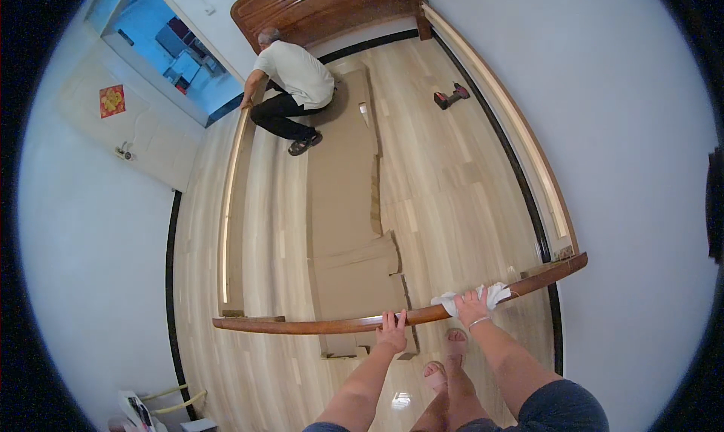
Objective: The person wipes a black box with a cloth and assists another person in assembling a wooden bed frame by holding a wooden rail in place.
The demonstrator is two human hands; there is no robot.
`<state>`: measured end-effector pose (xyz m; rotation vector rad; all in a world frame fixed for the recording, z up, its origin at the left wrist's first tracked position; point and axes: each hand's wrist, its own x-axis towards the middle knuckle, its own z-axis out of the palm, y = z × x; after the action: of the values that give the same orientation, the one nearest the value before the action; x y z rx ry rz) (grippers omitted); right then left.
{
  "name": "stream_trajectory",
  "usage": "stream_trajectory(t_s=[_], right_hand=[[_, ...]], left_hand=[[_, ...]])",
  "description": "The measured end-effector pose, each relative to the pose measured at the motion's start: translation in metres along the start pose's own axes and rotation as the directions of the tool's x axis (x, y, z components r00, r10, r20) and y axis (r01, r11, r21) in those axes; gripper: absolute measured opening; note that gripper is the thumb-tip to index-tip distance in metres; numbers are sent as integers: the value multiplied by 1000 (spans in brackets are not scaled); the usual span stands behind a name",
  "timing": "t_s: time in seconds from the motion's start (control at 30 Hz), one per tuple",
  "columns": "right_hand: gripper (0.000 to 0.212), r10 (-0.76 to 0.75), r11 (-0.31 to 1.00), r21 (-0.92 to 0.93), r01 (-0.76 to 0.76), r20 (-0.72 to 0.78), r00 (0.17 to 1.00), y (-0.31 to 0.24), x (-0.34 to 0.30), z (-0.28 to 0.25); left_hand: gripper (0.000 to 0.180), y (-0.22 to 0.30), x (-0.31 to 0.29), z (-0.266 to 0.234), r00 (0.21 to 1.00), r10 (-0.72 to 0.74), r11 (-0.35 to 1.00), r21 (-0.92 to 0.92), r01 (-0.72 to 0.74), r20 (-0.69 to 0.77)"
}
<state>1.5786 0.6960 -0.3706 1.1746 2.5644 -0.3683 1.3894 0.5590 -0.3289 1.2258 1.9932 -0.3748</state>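
A brown wooden bed footboard (pixel 320 326) crosses in front of me, joined or touching a side rail at each end. My left hand (pixel 391 332) is closed over its top edge near the middle. Farther right, my right hand (pixel 473 308) presses a white cloth (pixel 498 292) against the same edge, fingers bent over it. The left side rail (pixel 232 221) and the right side rail (pixel 520 134) run back toward the carved headboard (pixel 328 10). By the far end of the left rail a person (pixel 296 78) squats with a hand on it.
Flattened cardboard (pixel 343 198) lies along the floor inside the frame. A cordless drill (pixel 452 96) rests on the floor at the far right. At left are a white door (pixel 143 123) and an open doorway (pixel 177 51). My sandalled feet (pixel 445 360) stand just behind the footboard.
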Motion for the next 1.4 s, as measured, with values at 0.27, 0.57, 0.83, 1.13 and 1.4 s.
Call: stream_trajectory(t_s=[0.27,0.57,0.83,1.13,1.4], right_hand=[[24,-22,999,-46,17,-112,993,-4,-5,-5],[37,-22,992,-125,22,-3,1000,-10,-6,-20],[55,-16,985,-171,13,-18,1000,-3,-2,-2],[32,-8,995,-99,1,-66,998,-4,-4,-8],[25,8,998,-60,-11,-37,999,-5,-1,-13]], left_hand=[[73,2,-5,-2,1000,-1,1000,6,1,-12],[70,3,-11,-12,999,-5,1000,-27,6,39],[69,4,-9,-10,1000,7,999,-41,-6,22],[77,5,-2,-3,1000,-7,1000,-11,7,13],[72,6,-3,-8,999,-15,1000,9,14,49]])
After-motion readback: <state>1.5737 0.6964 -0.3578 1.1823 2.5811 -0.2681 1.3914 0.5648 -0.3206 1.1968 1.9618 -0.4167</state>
